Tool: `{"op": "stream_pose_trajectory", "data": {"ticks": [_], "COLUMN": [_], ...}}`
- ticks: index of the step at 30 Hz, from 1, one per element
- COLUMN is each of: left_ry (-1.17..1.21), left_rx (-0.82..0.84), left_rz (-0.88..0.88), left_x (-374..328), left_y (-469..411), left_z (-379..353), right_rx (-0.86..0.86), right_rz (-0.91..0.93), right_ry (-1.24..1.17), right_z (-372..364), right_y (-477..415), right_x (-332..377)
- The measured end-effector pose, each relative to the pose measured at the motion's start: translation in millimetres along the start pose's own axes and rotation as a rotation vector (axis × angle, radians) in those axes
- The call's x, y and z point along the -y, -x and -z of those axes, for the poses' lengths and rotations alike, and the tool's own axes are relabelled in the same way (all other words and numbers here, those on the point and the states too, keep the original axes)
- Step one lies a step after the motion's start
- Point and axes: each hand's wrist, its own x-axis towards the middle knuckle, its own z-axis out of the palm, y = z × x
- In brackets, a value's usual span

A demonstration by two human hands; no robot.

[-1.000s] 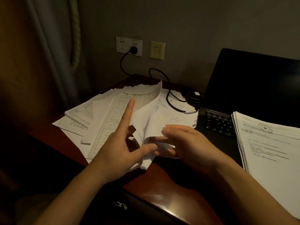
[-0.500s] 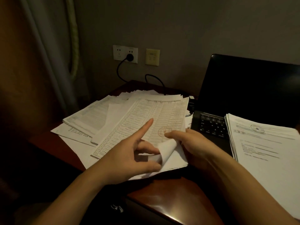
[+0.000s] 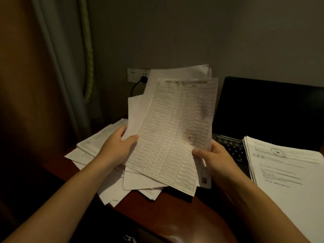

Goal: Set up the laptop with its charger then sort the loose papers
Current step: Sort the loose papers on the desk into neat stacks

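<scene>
I hold a bundle of loose papers (image 3: 175, 123) raised above the desk, tilted up toward me; the front sheet is a printed table with a red round stamp. My left hand (image 3: 115, 148) grips the bundle's left edge, thumb on the front. My right hand (image 3: 215, 158) grips its lower right edge. More loose papers (image 3: 94, 146) lie spread on the desk under and left of the bundle. The open black laptop (image 3: 263, 111) stands at the right, its screen dark. A black charger plug (image 3: 143, 79) sits in the wall socket (image 3: 133, 75); the bundle hides most of its cable.
A neat stack of printed sheets (image 3: 289, 172) lies on the laptop's right side and over its keyboard (image 3: 231, 148). The reddish wooden desk (image 3: 175, 218) has a rounded front edge. A curtain (image 3: 43, 85) with a green cord hangs at the left.
Both hands have taken hold of a bundle of papers and lifted it off the desk pile toward me. Earlier the left forefinger pointed over the sheets while the right hand turned a corner.
</scene>
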Motion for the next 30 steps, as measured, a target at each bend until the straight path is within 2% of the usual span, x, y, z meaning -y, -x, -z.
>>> {"op": "stream_pose_trajectory", "data": {"ticks": [4, 10, 14, 18, 22, 26, 30], "left_ry": [0.118, 0.22, 0.221, 0.27, 0.281, 0.32, 0.333], "left_rx": [0.05, -0.012, -0.071, -0.122, -0.018, 0.125, 0.146], "left_rz": [0.042, -0.19, -0.332, -0.361, -0.345, -0.409, -0.449], "left_x": [-19.0, -47.9, -54.9, -52.5, -48.5, -47.8, -48.0], "left_y": [-17.7, -14.4, -14.1, -15.9, -9.4, -3.6, -1.3], "left_z": [2.4, -8.7, -7.8, -7.8, -13.1, -18.0, -21.8], "right_rx": [-0.077, -0.199, -0.219, -0.202, -0.219, -0.25, -0.17], "right_rz": [0.12, 0.332, 0.371, 0.453, 0.503, 0.474, 0.464], "right_ry": [-0.037, -0.088, -0.146, -0.152, -0.155, -0.096, -0.148], "right_z": [0.2, 1.6, 3.0, 2.5, 0.7, 0.4, 2.3], "right_y": [1.7, 3.8, 6.3, 7.2, 5.7, 3.4, 0.5], "right_x": [2.6, 5.2, 6.2, 9.0, 7.0, 3.4, -1.2]}}
